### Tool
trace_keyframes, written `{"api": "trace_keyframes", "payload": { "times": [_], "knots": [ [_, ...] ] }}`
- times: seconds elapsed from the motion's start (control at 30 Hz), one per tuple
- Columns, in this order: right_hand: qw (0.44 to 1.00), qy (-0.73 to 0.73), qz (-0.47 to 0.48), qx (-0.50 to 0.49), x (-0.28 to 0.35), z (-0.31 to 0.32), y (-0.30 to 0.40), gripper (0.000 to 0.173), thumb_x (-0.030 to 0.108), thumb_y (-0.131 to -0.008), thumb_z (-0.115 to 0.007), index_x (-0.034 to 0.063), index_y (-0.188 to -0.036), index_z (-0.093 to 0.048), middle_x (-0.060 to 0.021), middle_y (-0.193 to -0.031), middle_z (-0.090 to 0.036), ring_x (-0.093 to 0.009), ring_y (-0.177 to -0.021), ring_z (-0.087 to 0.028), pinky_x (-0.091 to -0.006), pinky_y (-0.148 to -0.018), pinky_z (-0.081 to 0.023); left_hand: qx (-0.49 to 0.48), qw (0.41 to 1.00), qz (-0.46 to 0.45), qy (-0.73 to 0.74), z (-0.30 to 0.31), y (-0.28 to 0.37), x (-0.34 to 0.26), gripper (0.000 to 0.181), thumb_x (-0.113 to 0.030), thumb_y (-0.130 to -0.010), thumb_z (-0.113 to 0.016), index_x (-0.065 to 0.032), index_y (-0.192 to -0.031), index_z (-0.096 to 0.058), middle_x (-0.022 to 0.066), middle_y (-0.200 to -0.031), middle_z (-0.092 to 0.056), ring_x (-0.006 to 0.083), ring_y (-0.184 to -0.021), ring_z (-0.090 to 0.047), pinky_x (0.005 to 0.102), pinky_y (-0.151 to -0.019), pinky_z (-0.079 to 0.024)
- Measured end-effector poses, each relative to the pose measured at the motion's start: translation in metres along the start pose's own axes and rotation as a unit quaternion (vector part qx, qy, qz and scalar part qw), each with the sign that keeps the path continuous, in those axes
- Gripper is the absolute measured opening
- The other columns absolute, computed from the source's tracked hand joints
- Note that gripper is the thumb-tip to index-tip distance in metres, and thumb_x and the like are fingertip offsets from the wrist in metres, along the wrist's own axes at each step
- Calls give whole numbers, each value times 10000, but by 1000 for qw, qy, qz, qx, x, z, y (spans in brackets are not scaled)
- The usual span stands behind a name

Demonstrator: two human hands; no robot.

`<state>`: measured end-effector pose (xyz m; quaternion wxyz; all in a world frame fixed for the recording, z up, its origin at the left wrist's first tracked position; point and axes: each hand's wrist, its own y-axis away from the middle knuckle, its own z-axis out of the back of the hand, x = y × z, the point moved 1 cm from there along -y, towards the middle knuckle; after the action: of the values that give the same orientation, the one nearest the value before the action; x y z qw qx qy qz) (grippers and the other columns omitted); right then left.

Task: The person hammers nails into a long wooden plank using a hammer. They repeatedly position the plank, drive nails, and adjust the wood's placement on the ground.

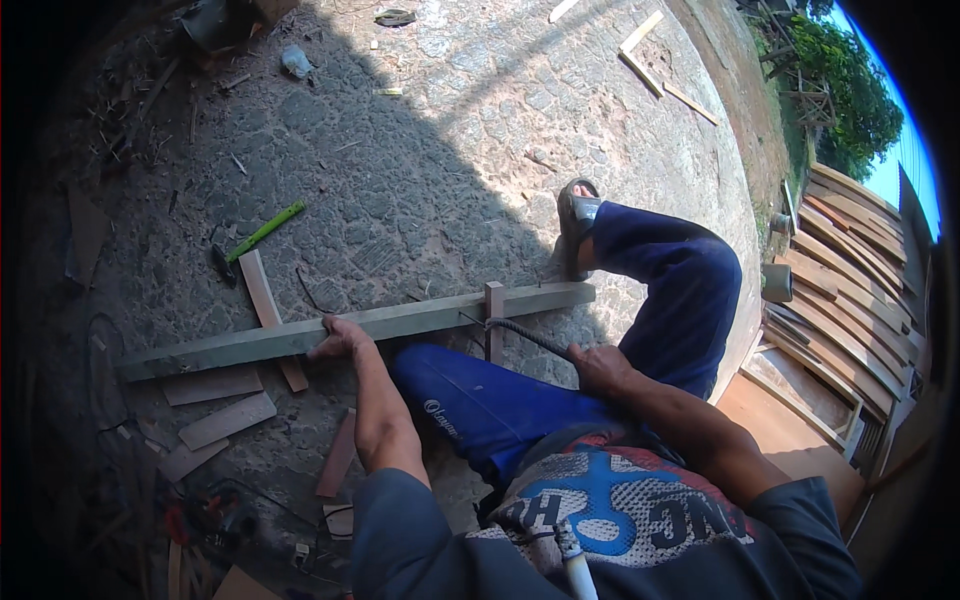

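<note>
A long squared wooden beam (405,319) lies slantwise across the ground before me. My left hand (341,336) grips it left of its middle, thumb and fingers around its edges. My right hand (600,367) is closed on a ribbed steel bar (529,335). The bent tip of that bar reaches a short wooden crosspiece (494,300) that crosses the beam near its right end. Thin nails or spikes (471,319) stick out beside the crosspiece. Whether the bar's tip has caught a nail is too small to tell. My sandalled foot (577,217) is by the beam's right end.
A green-handled hammer (266,230) lies beyond the beam. One narrow board (261,289) passes beneath it. Several offcuts (229,420), a dark red board (336,454) and a power tool with its cord (225,514) are at lower left. Stacked planks (847,277) line the right side.
</note>
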<state>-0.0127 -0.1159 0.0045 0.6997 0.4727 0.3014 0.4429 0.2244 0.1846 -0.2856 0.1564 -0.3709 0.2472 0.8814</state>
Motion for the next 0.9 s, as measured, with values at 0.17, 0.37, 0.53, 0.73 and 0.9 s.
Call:
{"api": "trace_keyframes", "payload": {
  "times": [0.17, 0.37, 0.53, 0.73, 0.9],
  "knots": [
    [998, 39, -1, 38, 8, 5, 2, 300, 116, -863, -538, 40, -1150, -494, -241, -863, -705, -419, -817, -709, -532, -699, -548, -15, 1000, -7, 25, 7, -6, 4, 611, -144, -823, -621, 32, -1286, -265, 346, -1209, -534, 460, -1049, -612, 536, -923, -492],
    [1000, -13, 5, 14, -7, -36, 2, 333, 96, -847, -535, 53, -1172, -480, -254, -788, -682, -442, -760, -692, -550, -682, -533, -8, 999, -33, -10, 6, -12, 13, 685, -157, -852, -640, 67, -1369, -250, 342, -1271, -497, 445, -1123, -587, 526, -959, -480],
    [1000, -2, -10, 22, -13, -38, 5, 301, 99, -866, -529, 39, -1157, -483, -239, -835, -695, -429, -805, -696, -543, -712, -533, 2, 1000, 31, -4, 8, -3, 12, 693, -137, -838, -721, 53, -1357, -303, 333, -1250, -524, 427, -1094, -609, 506, -944, -510],
    [999, 45, 22, -21, -9, 1, 0, 265, 88, -864, -543, 34, -1115, -477, -213, -758, -681, -403, -742, -702, -523, -642, -535, -37, 999, 4, 12, 0, -27, 20, 671, -128, -770, -743, 81, -1291, -375, 313, -1205, -562, 418, -1067, -632, 504, -915, -532],
    [999, 30, 33, -19, -24, -14, -4, 267, 95, -861, -547, 35, -1110, -472, -223, -775, -684, -404, -758, -706, -523, -637, -535, -35, 999, -16, -1, -1, -18, 21, 684, -152, -761, -755, 89, -1279, -379, 309, -1196, -551, 449, -1093, -610, 522, -962, -494]
  ]
}}
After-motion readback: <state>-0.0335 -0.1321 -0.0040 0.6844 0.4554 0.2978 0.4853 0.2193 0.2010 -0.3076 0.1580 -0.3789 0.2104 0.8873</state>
